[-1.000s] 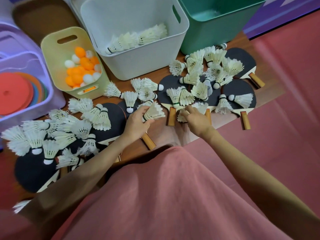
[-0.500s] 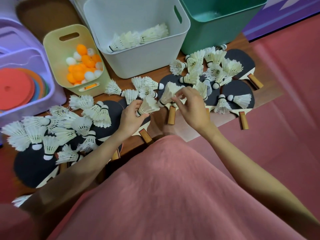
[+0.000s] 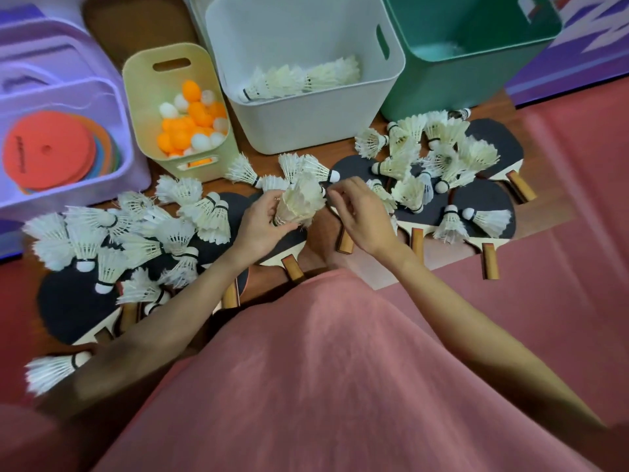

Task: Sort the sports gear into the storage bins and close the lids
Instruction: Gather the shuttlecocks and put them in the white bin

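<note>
left hand (image 3: 262, 223): fingers curled round a nested stack of shuttlecocks (image 3: 299, 202), feathers pointing up and away from the person.
right hand (image 3: 360, 212): just beside the stack, fingers loosely curled; whether they pinch anything, cannot tell.
stack axis: tilted toward the white bin (image 3: 306, 131), which lies straight ahead at the far edge of the floor; left hand nearer.

A: Item one, legible markings. Anything recorded?

B: One only. The red disc (image 3: 47, 151), topmost in the purple bin (image 3: 85, 93), carried a short line of dark print near its left edge. It was too small and blurred to read.

A: Labels on the other bins, the paddles (image 3: 483, 202), the shuttlecocks (image 3: 190, 192)?

B: None legible. No brands, numbers or signs could be read anywhere in view.
</note>
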`<state>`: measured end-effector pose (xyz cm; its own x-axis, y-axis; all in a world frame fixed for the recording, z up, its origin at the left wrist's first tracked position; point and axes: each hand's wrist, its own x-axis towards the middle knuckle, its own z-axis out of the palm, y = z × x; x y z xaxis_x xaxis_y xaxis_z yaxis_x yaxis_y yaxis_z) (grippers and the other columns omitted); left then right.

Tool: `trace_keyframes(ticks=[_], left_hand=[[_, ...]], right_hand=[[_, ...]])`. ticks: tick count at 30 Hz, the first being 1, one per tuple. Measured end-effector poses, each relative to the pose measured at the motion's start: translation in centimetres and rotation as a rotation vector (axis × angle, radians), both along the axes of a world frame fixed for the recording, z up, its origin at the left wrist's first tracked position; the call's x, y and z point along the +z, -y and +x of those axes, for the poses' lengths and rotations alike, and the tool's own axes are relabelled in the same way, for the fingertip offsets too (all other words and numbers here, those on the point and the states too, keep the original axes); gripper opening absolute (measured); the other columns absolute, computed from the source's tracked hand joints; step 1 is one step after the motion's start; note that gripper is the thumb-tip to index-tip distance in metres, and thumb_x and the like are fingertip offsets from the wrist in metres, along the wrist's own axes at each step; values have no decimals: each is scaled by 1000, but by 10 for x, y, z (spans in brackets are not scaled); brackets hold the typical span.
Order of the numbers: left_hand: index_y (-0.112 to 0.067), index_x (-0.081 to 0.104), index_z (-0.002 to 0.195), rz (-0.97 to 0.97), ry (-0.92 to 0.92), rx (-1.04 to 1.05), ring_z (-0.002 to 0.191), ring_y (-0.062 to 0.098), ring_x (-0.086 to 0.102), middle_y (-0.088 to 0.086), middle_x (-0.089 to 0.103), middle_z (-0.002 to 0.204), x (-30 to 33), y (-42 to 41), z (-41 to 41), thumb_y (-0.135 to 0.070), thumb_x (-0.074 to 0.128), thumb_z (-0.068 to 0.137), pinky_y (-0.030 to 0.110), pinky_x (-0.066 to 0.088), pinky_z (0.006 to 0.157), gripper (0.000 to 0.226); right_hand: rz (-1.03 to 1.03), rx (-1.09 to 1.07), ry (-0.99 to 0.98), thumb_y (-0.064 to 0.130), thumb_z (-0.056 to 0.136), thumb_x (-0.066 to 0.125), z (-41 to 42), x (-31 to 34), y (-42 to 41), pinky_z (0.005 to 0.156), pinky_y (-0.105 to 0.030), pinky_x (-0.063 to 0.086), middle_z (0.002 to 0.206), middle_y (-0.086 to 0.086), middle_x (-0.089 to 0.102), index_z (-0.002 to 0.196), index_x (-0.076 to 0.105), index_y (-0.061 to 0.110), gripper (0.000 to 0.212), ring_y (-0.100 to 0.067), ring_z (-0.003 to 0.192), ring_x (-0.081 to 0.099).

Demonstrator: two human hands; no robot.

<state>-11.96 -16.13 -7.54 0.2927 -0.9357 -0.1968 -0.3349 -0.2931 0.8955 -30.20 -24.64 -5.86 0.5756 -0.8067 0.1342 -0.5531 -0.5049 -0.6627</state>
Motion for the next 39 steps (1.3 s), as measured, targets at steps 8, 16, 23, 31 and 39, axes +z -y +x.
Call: trace_keyframes(ticks=[8,16,23,31,39], left_hand=[[-5,54,123,58,-17,44,101,6,58,-7,58,109,-1,-4,0,-1,80,72,5,43,81,57],[-4,54,124,89,-73,-23,100,9,61,-2,62,111,-6,0,-8,3,78,72,5,46,81,58],[-4,54,125,99,-37,-14,95,5,58,-5,59,107,-5,1,-6,3,79,72,1,44,76,59],[-6,56,122,90,-24,-31,98,10,63,-3,63,109,-4,5,-5,2,79,71,5,46,79,56],[-7,50,130,94,-61,-69,106,12,61,-2,60,118,1,9,-9,-4,83,69,23,50,91,70]], right_hand=[[111,-53,-598,1,82,51,-54,-41,23,72,-41,48,110,-17,54,107,59,1,27,-38,98,57],[89,-5,-800,3,83,57,-72,-54,23,70,-39,53,100,-15,61,100,62,5,18,-36,97,59],[106,-94,-491,14,90,50,-58,-15,21,60,-39,49,83,-15,63,81,58,2,17,-35,75,60],[16,-139,119,17,97,50,-16,25,14,63,-31,44,84,-6,60,91,56,4,16,-20,70,54],[65,62,98,18,96,54,7,11,5,64,-23,43,84,-2,60,92,61,5,15,-11,69,53]])
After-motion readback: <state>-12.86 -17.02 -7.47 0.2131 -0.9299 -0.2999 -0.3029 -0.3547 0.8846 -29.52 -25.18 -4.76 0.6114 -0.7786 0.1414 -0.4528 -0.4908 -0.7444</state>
